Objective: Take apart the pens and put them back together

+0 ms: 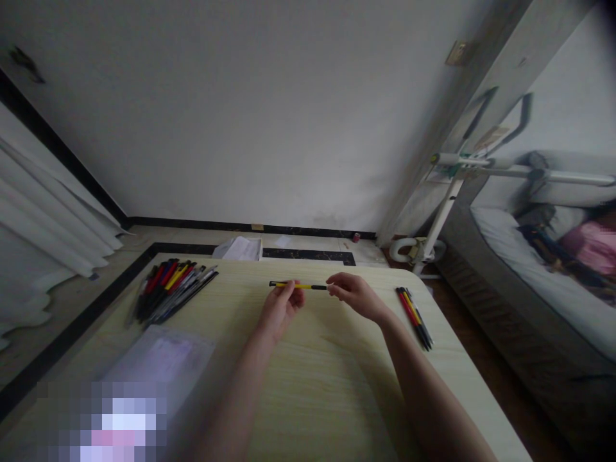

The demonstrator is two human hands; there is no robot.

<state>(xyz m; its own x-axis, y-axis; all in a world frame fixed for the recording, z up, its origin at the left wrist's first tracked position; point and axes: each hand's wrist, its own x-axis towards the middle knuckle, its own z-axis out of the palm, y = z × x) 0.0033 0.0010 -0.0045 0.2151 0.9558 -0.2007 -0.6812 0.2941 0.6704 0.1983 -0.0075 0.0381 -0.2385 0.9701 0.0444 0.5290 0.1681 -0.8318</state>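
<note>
A yellow pen (302,286) with black ends lies level in the air above the table, crosswise in front of me. My left hand (282,308) grips its barrel between thumb and fingers. At the pen's right end, the fingertips of my right hand (353,294) are pinched around its pale tip; exactly what they hold there is too small to make out. To the right rests a small group of pens (414,317), red, yellow and dark, side by side. A big pile of mixed pens (173,289) is spread at the table's far left.
A clear plastic bag (158,362) lies on the pale wooden table (317,398) at the left. Beyond the far edge stands a white box (239,248) with papers. White exercise equipment (445,205) and a grey sofa (543,282) are at the right, a curtain (43,212) at the left.
</note>
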